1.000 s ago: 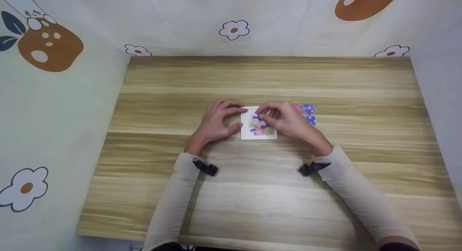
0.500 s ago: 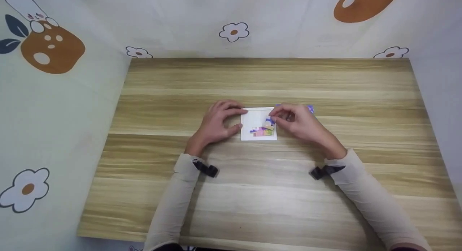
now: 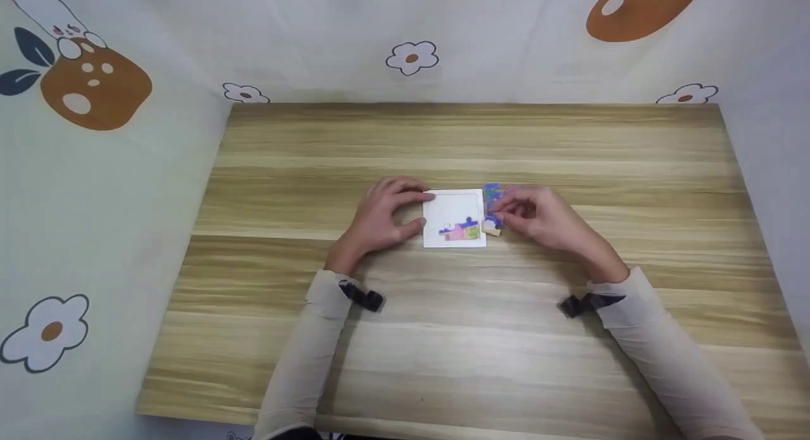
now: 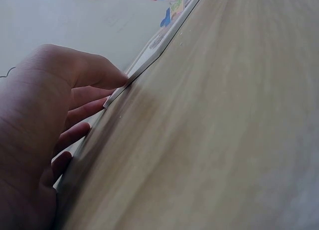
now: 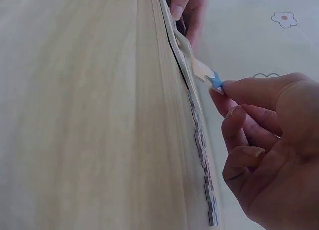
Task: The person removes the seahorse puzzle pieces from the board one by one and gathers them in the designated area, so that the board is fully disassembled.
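Note:
A small white puzzle tray (image 3: 446, 206) lies on the table, with several joined jigsaw pieces (image 3: 461, 231) along its lower right inside. My left hand (image 3: 387, 213) rests at the tray's left side, thumb and fingers touching its edge; in the left wrist view the thumb (image 4: 107, 73) presses against the rim. Just right of the tray, my right hand (image 3: 541, 218) pinches a jigsaw piece (image 3: 492, 226) between thumb and forefinger. That piece, blue and cream, is held tilted above the surface in the right wrist view, where the right hand (image 5: 274, 140) shows its other fingers curled.
More jigsaw pieces (image 3: 492, 189) lie flat beside the tray's right edge, partly hidden under my right hand. The wooden table (image 3: 468, 339) reaches back to a patterned cloth wall (image 3: 316, 54), with side walls at left and right.
My right hand has moved right, from over the tray to beyond its right edge, carrying the pinched piece out. The joined pieces in the tray now show more fully. My left hand stays put.

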The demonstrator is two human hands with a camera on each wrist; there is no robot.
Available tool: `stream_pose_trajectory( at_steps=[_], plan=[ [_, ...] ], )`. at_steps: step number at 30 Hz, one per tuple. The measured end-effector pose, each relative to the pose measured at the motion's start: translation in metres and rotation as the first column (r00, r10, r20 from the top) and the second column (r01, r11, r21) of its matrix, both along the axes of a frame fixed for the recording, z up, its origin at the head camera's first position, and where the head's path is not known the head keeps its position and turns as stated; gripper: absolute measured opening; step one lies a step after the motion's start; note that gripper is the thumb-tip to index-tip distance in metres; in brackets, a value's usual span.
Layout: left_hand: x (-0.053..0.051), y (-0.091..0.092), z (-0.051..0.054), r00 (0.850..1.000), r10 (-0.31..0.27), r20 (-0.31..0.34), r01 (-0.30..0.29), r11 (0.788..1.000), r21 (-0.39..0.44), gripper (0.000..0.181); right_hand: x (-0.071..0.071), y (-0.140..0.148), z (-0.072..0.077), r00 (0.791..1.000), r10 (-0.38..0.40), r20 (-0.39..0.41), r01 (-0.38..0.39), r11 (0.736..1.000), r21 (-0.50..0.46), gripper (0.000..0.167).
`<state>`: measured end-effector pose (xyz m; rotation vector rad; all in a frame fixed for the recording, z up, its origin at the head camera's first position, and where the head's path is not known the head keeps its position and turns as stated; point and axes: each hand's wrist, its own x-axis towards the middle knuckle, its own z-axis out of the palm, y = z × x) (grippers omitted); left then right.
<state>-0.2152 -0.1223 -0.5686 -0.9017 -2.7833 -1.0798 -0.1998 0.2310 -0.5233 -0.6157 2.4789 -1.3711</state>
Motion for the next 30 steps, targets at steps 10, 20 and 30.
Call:
stream_pose_trajectory(
  at_steps=[10,20,30],
  plan=[
    [0.0005,0.0002,0.0011,1.000,0.001,0.016,-0.001,1.000,-0.018,0.046,-0.0028,0.0050,-0.0031,0.998,0.055,0.006,-0.055,0.998,-0.001,0.008],
    [0.0005,0.0001,0.0003,1.000,0.002,0.016,-0.002,1.000,0.001,0.046,-0.0043,0.0079,-0.0030,0.997,0.080,0.005,-0.080,0.996,0.025,0.009],
    [-0.0002,0.0002,0.0000,0.999,0.008,0.034,-0.007,1.000,-0.015,0.047,-0.0002,0.0026,0.0031,0.994,0.100,0.046,-0.104,0.990,0.100,0.017]
  ],
)
